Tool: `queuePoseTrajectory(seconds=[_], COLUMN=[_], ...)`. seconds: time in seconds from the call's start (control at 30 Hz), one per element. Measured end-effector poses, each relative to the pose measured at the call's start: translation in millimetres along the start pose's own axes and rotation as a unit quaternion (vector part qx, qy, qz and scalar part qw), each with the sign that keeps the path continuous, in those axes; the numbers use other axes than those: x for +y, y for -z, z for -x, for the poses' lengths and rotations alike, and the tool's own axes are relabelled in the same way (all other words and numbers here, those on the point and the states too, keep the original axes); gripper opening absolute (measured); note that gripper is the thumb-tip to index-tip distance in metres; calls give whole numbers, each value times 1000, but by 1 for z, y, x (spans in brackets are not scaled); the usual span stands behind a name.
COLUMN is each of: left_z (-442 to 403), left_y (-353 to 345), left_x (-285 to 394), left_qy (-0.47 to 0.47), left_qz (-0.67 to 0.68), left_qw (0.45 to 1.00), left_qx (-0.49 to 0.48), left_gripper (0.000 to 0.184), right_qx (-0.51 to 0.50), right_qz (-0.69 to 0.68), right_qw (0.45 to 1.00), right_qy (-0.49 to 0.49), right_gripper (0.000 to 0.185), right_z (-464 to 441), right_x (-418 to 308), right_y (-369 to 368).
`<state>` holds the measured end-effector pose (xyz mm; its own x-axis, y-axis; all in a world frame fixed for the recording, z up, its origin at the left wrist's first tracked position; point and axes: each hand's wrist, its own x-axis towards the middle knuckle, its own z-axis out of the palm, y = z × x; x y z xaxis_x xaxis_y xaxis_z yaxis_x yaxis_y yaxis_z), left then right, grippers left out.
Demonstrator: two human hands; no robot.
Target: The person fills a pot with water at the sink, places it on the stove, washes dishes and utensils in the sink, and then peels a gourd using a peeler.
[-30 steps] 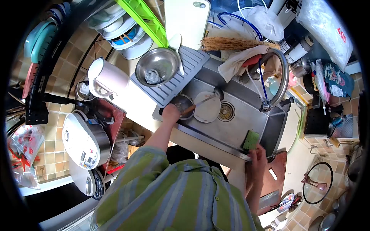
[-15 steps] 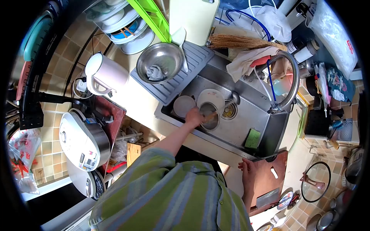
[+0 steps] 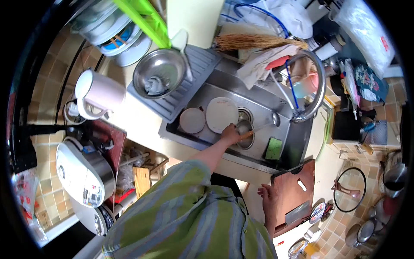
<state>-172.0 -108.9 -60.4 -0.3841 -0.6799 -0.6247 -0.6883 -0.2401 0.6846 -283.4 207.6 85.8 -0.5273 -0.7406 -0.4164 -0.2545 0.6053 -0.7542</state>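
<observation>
My left hand (image 3: 230, 134) is closed on the rim of a small metal bowl (image 3: 245, 128) in the sink, near its front edge. A ladle (image 3: 264, 126) with a wooden handle rests in that bowl, its head pointing right. Left of the bowl lie a white plate (image 3: 221, 114) and a small pale dish (image 3: 192, 120). A green sponge (image 3: 274, 148) is at the sink's right front. My right hand (image 3: 267, 193) holds nothing, fingers apart, beside the brown cutting board (image 3: 294, 194).
A steel bowl (image 3: 159, 74) with a grey cloth stands on the grey drying rack (image 3: 200, 64). The curved faucet (image 3: 320, 82) rises behind the sink. A pink kettle (image 3: 100, 95) and a rice cooker (image 3: 82, 172) are at the left.
My left hand has moved the metal bowl and ladle rightward across the sink, uncovering the pale dish. My right hand has come away from the green sponge, down beside the cutting board.
</observation>
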Motion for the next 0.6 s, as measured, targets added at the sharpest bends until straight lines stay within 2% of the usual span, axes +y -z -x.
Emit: queuePoseTrajectory(seconds=[0.1,0.17,0.3,0.4,0.5,0.6], left_z=[-13,-36,-75,-69,-35,-16], left_y=[-18,-31,-52,-37,-3,19], left_x=[-20,-44,-88,-85,-61,-71], left_qy=[-17,-19,-33,-48,-44,-92], left_qz=[64,96,50,15,47,68], left_qw=[998,995,998,998,998,992], left_qx=[14,-10,10,35,25,58], left_gripper=[56,60,60,58,53,48], right_qx=[-3,2,25,42,89,166], right_qz=[8,18,-1,44,51,109], right_qw=[1000,1000,999,997,988,961], right_qy=[23,22,38,53,112,191], right_gripper=[21,23,27,30,31,30], right_z=[1,-2,-13,-32,-65,-96], right_x=[18,18,-11,-41,-35,-65], right_y=[-4,-6,-11,-2,11,31])
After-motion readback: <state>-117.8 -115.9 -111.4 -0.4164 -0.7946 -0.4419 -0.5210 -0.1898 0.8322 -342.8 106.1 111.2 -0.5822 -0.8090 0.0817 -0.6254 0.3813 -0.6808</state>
